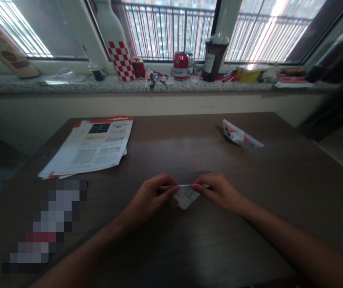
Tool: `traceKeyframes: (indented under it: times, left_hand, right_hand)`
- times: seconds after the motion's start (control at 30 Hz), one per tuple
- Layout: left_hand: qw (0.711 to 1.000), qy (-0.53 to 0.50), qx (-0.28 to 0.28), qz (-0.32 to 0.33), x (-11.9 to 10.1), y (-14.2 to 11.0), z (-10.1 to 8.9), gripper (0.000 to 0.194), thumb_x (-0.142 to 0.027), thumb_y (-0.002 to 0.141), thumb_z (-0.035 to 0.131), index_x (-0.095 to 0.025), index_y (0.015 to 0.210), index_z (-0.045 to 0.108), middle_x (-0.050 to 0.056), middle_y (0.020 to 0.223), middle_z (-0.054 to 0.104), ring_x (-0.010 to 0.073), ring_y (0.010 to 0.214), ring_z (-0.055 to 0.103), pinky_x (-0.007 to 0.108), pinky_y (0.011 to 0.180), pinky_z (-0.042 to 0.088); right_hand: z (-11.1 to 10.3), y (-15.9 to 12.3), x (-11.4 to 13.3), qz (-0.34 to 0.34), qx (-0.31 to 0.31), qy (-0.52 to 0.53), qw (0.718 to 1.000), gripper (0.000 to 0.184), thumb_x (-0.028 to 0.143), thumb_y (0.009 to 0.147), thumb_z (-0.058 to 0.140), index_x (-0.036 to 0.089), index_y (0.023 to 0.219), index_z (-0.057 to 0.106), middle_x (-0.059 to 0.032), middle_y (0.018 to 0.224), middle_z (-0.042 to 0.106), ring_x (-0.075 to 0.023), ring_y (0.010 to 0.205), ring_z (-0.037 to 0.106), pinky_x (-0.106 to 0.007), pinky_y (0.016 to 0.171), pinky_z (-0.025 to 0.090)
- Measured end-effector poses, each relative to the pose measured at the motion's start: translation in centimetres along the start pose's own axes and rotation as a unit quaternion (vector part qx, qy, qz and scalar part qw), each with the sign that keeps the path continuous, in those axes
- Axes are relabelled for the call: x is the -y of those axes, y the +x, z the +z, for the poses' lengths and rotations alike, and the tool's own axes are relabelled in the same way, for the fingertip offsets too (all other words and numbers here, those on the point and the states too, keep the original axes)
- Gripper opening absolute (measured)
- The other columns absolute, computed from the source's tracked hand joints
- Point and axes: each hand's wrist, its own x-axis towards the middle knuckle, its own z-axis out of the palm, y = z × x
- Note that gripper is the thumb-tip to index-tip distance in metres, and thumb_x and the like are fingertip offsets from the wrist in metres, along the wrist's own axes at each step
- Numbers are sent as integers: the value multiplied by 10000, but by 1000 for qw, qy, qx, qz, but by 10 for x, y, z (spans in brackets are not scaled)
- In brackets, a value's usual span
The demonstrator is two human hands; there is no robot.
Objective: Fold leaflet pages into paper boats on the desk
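Between my two hands is a small folded sheet of printed paper [185,196], triangular, with its point toward me and an orange patch on its left side. My left hand [155,195] pinches the left end of its top edge between thumb and fingers. At the right end, my right hand [215,190] pinches the same edge in the same way. The fingertips behind the paper are hidden. Farther back on the right stands another folded paper piece [239,135], white with orange marks.
A stack of printed sheets [99,148] lies at the back left of the brown table [171,148]. A blurred-out rectangular object [48,224] is near the left front. Along the windowsill [78,86] stand a checkered bottle [120,60], a red can [180,65] and a dark cup [215,58].
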Motion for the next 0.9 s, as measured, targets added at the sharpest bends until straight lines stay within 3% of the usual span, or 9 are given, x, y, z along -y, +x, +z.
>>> traceKeyframes:
  times: [0.27,0.47,0.9]
  left_hand:
    - [1000,-1,-4,-21,0,2,-5,196,-370,989,645,-210,954,752,45,960,772,211,898,730,310,788,576]
    - [997,1,-14,-76,2,4,-13,293,-460,980,638,-210,1008,786,42,946,801,231,874,747,311,771,556]
    - [996,23,-39,-77,6,3,-23,339,-514,975,636,-223,935,806,35,893,799,220,815,722,289,721,533]
  right_hand:
    - [-11,-1,-8,20,36,26,999,367,421,1068,556,190,867,758,-15,777,737,-139,710,669,-262,670,466]
    - [-13,0,-12,24,8,22,999,350,423,1064,563,187,900,764,-21,784,739,-140,710,673,-259,676,483]
    - [-17,-2,-14,74,19,109,991,338,443,1048,570,185,1032,787,-42,865,769,-158,775,700,-284,718,559]
